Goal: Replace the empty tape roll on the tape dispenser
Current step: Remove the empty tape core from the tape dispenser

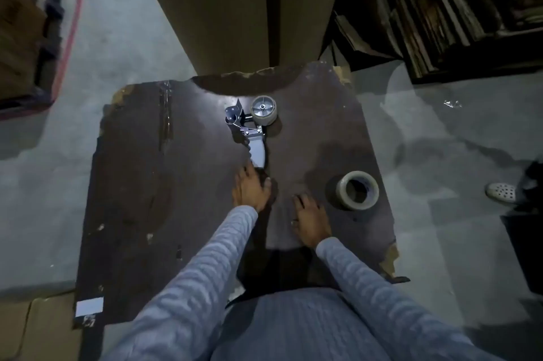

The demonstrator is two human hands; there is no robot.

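Tape dispenser, grey-handled with metal frame (pixel 249 128), lies flat near the far middle of a dark brown, chipped board (pixel 141 172) — handle pointing toward the person. On its hub, at the far right of the frame, sits a pale, thin roll (pixel 264 110) with a spoked metal wheel face showing. A fuller greyish tape roll with a wide dark core hole (pixel 357 190) lies on its side on the board's right part, well apart from the dispenser.

Left hand (pixel 251 185) rests flat on the board, fingers straight and spread, fingertips just at the near end of the grey handle; holds nothing. Right hand (pixel 311 221) also lies flat, fingers relaxed and extended, just beside the fuller roll but not touching it — nothing held. A ring shows on one finger. Both arms in light blue knitted sleeves (pixel 194 266).

Grey concrete floor (pixel 123 46) around the board; tall brown cardboard sheets (pixel 223 8) stand beyond it. A pale perforated clog (pixel 501 192) at right edge.
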